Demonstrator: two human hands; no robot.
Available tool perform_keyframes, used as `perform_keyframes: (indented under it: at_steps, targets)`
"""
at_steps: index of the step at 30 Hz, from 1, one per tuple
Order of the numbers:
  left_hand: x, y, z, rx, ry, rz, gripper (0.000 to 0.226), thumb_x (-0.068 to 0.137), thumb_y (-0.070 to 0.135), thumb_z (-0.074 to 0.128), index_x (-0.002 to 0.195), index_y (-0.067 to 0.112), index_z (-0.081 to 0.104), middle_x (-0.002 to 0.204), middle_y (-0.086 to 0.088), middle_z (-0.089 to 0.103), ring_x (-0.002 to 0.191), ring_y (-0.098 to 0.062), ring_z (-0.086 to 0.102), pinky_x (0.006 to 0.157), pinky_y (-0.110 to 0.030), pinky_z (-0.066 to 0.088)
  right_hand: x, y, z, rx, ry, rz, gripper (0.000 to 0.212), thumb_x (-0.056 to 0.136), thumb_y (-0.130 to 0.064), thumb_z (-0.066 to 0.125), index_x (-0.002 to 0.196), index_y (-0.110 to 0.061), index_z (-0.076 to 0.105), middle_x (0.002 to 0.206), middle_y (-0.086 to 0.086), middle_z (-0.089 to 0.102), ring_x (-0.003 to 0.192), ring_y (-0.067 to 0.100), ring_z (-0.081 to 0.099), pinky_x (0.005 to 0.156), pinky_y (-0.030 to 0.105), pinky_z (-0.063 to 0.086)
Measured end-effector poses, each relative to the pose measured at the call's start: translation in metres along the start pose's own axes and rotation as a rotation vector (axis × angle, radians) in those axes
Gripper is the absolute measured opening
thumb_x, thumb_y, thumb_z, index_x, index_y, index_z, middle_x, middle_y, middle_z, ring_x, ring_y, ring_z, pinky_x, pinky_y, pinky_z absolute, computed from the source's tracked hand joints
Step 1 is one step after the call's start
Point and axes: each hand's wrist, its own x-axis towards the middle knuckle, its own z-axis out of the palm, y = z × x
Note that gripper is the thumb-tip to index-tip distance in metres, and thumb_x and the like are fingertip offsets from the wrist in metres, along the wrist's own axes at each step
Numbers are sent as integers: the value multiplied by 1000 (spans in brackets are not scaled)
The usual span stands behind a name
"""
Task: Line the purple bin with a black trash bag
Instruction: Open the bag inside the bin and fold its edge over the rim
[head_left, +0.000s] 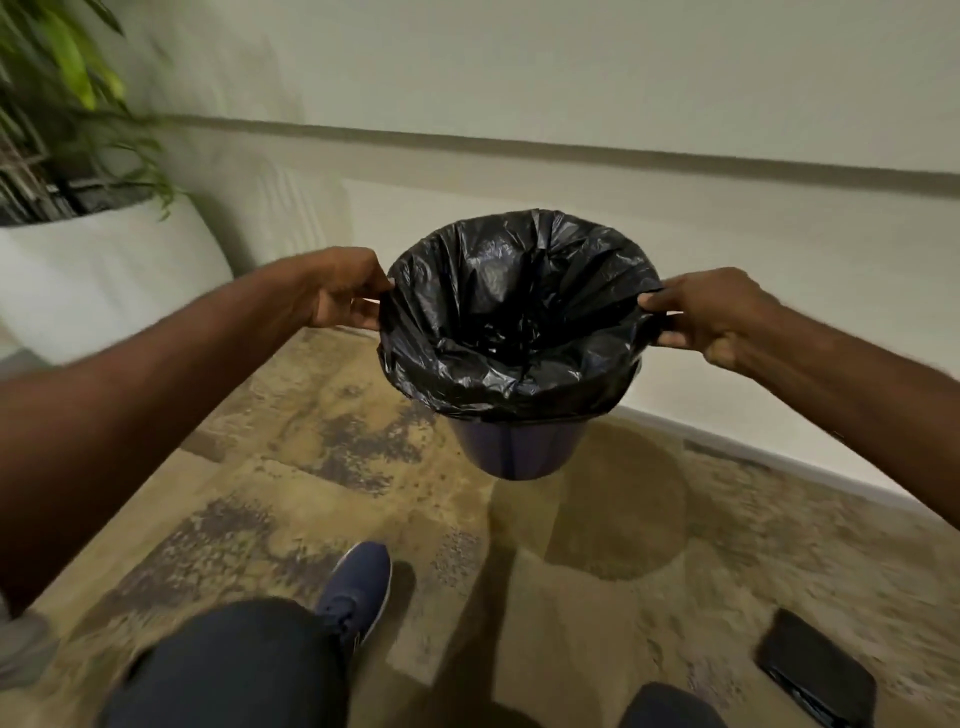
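Observation:
The purple bin is in the middle of the view, held up off the patterned floor, with only its lower wall showing. A black trash bag sits inside it, its mouth spread wide and folded down over the rim on all sides. My left hand pinches the bag's edge at the left of the rim. My right hand pinches the edge at the right. Both arms reach forward from the lower corners.
A white planter with green leaves stands at the far left against the pale wall. A black flat object lies on the floor at the lower right. My blue shoe and dark trouser legs are below.

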Motion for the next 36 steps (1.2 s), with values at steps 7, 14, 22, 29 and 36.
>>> perform_keyframes:
  at_steps: [7,14,22,29,36]
  targets:
    - [127,8,-115,-33,63,4,24,102,0,37,87,9,54,87,-5,57,73,-17,58,45,-24,58,110,-13,144,-19,3,50,15,87,10,65,84,-5,65,86,6,72,65,18,71,47,27,57]
    - [265,5,-200,-61,92,15,18,98,7,43,86,12,56,87,-5,54,75,-18,59,54,-29,61,225,3,281,-48,37,70,20,87,13,58,79,-5,61,82,7,68,61,19,67,40,23,52]
    - [435,-51,-234,35,93,-71,25,102,1,38,84,10,53,89,-6,55,78,-16,55,61,-29,51,356,73,389,-112,77,121,18,87,10,55,100,-1,62,81,10,61,65,19,59,39,23,53]
    - [539,-116,-232,50,66,-174,29,106,1,37,84,14,50,85,1,50,73,-8,49,77,-28,49,426,141,433,-212,102,201,30,88,6,58,117,5,64,110,19,70,96,31,71,76,41,64]
    - [585,-147,-228,24,190,-137,11,101,1,51,103,10,57,100,-2,59,94,-15,59,92,-33,49,456,172,443,-243,103,181,12,92,-1,64,104,0,69,108,16,72,95,27,73,76,40,64]
